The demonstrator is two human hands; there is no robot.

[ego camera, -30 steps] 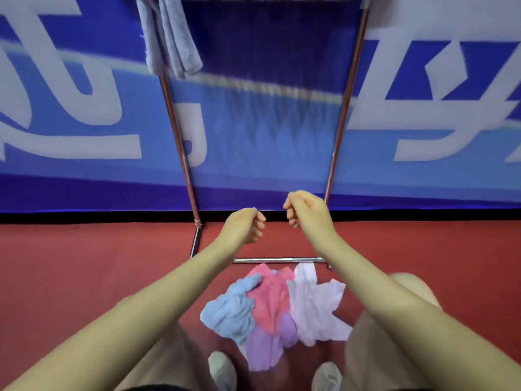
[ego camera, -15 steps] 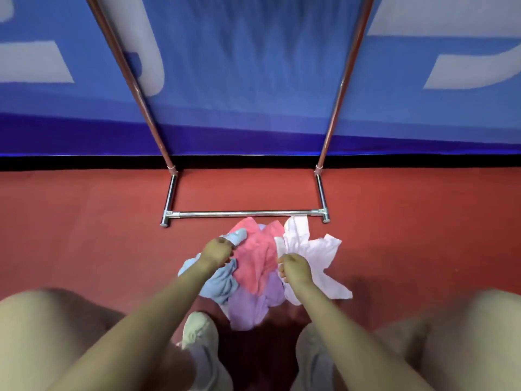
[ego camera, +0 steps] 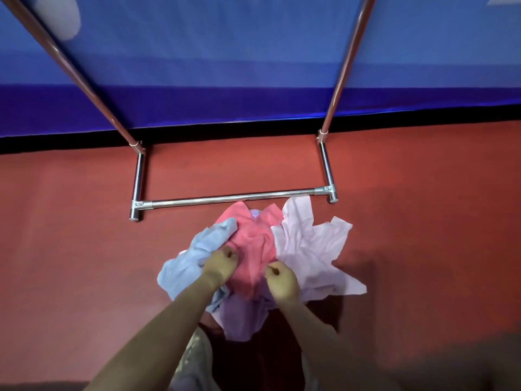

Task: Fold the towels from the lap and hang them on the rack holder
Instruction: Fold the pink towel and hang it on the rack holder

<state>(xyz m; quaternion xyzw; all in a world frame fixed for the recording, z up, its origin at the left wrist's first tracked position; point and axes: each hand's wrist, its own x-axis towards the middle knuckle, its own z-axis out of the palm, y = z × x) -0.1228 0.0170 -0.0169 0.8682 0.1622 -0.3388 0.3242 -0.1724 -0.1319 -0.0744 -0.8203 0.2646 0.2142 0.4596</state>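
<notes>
A heap of crumpled towels lies on the red floor in front of the rack: a light blue towel (ego camera: 189,258) at the left, a pink towel (ego camera: 253,238) in the middle, a pale lilac towel (ego camera: 313,246) at the right and a purple towel (ego camera: 242,314) underneath. My left hand (ego camera: 221,263) is closed on the left side of the pink towel. My right hand (ego camera: 280,277) is closed on its right side. The metal rack's base bar (ego camera: 231,197) lies just beyond the heap, and its two uprights rise out of view.
A blue banner wall (ego camera: 225,66) stands behind the rack. My shoes (ego camera: 194,354) are below the heap, partly hidden by my arms. Red floor (ego camera: 70,249) spreads to both sides.
My hands came down from in front of the rack to the heap and closed on the pink towel. The camera tilted down, so the hung grey towel left view.
</notes>
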